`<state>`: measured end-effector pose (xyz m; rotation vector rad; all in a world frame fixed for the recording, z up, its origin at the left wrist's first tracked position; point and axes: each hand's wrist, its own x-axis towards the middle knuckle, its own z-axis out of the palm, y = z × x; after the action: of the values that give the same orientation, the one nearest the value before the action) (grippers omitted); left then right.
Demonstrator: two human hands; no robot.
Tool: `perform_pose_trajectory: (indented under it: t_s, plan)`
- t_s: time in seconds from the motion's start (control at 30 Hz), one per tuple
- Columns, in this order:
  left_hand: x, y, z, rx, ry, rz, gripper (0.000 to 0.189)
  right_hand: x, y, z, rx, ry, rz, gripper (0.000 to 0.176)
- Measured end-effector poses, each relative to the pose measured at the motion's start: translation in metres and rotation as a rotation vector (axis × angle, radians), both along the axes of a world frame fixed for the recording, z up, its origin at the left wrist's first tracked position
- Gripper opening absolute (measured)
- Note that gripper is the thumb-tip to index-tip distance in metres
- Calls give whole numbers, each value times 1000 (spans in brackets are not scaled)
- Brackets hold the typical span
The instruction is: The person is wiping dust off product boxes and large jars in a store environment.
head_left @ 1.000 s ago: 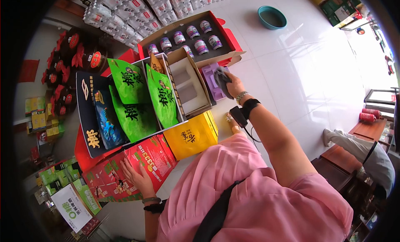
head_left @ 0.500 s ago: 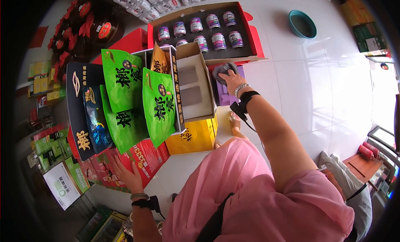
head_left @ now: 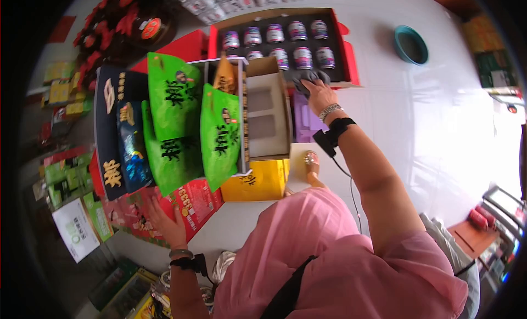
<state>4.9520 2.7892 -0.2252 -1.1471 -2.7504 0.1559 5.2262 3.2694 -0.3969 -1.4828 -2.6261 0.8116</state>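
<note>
Teal basin (head_left: 411,48): upright on the tiled floor (head_left: 379,121). Clear bottle packs (head_left: 225,3): in rows along the floor's far edge. Red canisters (head_left: 478,219): two, lying side by side at one edge of the brown table (head_left: 473,242). White carton (head_left: 72,234): green print.

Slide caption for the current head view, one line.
Right hand holds a grey cloth by an open box of cans; left hand rests on red printed packaging.
</note>
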Motion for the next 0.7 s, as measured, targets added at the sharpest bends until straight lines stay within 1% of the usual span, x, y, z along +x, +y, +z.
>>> perform_pose_trajectory:
  t_s: [0.07, 0.1, 0.13, 0.2, 0.27, 0.3, 0.37, 0.4, 0.43, 0.47, 0.53, 0.57, 0.6, 0.63, 0.67, 0.7]
  plan:
    - [5, 7, 5, -17, -29, 29, 77, -11, 1, -49, -120, -149, 160, 43]
    - [6, 10, 7, -11, -40, 35, 79, -10, 0, -60, -174, -103, 127, 45]
    - [3, 3, 3, -9, -44, 52, 80, -11, -2, -78, -120, -66, 97, 48]
    - [2, 4, 7, -6, -23, 31, 82, -14, 0, -83, -104, -148, 139, 49]
    - [6, 11, 15, 7, -34, 52, 79, -6, 3, -83, -36, -170, 218, 48]
    - [6, 10, 16, 20, -26, 54, 78, -1, 0, -73, -33, -194, 246, 47]
    - [5, 9, 15, 56, -35, 33, 78, 20, -10, -65, -15, -197, 290, 41]
    - [4, 9, 16, 57, -35, 35, 77, 32, -16, -60, -72, -223, 338, 38]
    - [4, 8, 18, 54, -40, 32, 77, 53, -23, -73, -105, -133, 367, 35]
    - [4, 8, 19, 49, -48, 24, 76, 61, -40, -46, -186, -31, 286, 35]
    - [3, 9, 22, 51, -43, 30, 76, 72, -73, -12, -176, 15, 156, 38]
    - [5, 9, 22, 48, -49, 31, 76, 77, -91, -6, -173, 143, 144, 39]
    - [4, 8, 20, 58, -53, 35, 77, 81, -106, -3, -215, 124, 193, 41]
    - [4, 8, 20, 63, -50, 26, 77, 88, -122, -15, -209, 65, 251, 31]
    - [4, 8, 20, 67, -45, 26, 76, 82, -135, -1, -299, -31, 297, 32]
    - [4, 8, 20, 69, -39, 27, 76, 81, -143, -13, -369, -115, 344, 34]
